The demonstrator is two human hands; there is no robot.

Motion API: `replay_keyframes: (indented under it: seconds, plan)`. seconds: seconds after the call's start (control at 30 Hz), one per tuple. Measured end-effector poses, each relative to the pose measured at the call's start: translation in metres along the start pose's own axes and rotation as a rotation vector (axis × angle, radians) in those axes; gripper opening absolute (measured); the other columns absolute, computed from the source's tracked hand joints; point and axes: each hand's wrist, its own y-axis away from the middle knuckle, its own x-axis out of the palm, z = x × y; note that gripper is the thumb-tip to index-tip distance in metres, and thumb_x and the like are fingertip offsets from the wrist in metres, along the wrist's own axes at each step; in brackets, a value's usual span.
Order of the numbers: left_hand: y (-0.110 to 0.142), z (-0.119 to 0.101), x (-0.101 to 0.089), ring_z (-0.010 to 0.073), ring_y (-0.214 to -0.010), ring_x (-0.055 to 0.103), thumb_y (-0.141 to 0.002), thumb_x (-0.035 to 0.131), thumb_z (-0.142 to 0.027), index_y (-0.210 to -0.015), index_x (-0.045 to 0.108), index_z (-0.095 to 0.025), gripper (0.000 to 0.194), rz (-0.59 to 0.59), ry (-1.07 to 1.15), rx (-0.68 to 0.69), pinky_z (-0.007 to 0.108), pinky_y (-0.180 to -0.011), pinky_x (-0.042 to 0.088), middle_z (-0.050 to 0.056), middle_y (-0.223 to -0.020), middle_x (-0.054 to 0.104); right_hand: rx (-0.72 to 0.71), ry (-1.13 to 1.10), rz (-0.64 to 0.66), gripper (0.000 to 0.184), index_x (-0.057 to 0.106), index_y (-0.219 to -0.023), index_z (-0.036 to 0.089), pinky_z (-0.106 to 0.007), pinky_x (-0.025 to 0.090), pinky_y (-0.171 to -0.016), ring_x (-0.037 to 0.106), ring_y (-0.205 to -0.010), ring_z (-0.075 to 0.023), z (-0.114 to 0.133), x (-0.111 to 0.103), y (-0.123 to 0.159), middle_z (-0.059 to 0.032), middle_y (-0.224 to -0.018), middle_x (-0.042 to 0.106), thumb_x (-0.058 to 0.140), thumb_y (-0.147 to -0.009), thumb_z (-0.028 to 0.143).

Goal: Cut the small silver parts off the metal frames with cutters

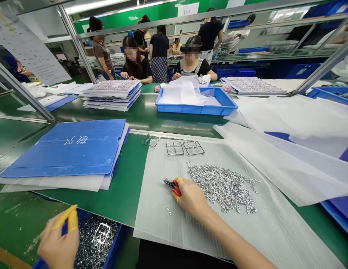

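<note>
My right hand [190, 196] rests on a white foam sheet [274, 228] and is closed around small red-handled cutters [171, 184], with yellow finger cots on its fingertips. Just to its right lies a pile of several small silver metal parts [222, 186]. One loose part [168, 211] lies near the hand. My left hand [58, 243], also with yellow finger cots, is at the lower left over a blue bin [114, 250] of metal scrap frames, fingers closed on the bin's edge or something I cannot make out.
Two metal part frames [185, 148] and a clear one [151, 140] lie at the sheet's far edge. Blue corrugated boards [70, 149] are stacked on the left. A blue tray [196, 102], stacked part trays [112, 93], white foam sheets [297, 149] and several seated and standing workers lie beyond.
</note>
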Motion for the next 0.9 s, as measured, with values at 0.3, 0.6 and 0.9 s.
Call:
replay_keyframes:
  seconds: [0.3,0.6,0.9]
  plan:
    - [0.016,-0.21,0.076,0.0191,-0.074,0.058,-0.085,0.054,-0.026,-0.085,0.069,-0.023,0.016,0.69,0.411,0.484,0.032,-0.07,0.043,0.004,-0.077,0.065,0.053,-0.129,0.035,0.014,0.055,-0.091,0.019,-0.025,0.03,-0.056,0.062,-0.075,-0.0188,-0.007,0.001,0.0,-0.0047,-0.082,0.067,0.052,-0.079,0.012]
    - [0.048,-0.252,0.116,0.0198,-0.073,0.057,-0.08,0.053,-0.014,-0.076,0.061,-0.019,0.01,0.852,0.201,0.599,0.03,-0.066,0.039,0.005,-0.076,0.061,0.029,-0.196,-0.052,0.018,0.056,-0.09,0.019,-0.026,0.032,-0.06,0.061,-0.079,-0.0187,-0.017,-0.002,0.005,-0.004,-0.086,0.065,0.048,-0.078,0.009]
    - [0.049,-0.252,0.124,0.0188,-0.074,0.058,-0.071,0.047,-0.003,-0.074,0.056,-0.019,0.019,0.87,0.111,0.547,0.029,-0.066,0.037,0.004,-0.077,0.061,0.015,-0.064,-0.091,0.029,0.061,-0.097,0.019,-0.033,0.04,-0.074,0.061,-0.089,-0.0255,-0.014,0.015,0.007,-0.0074,-0.093,0.067,0.048,-0.075,0.004]
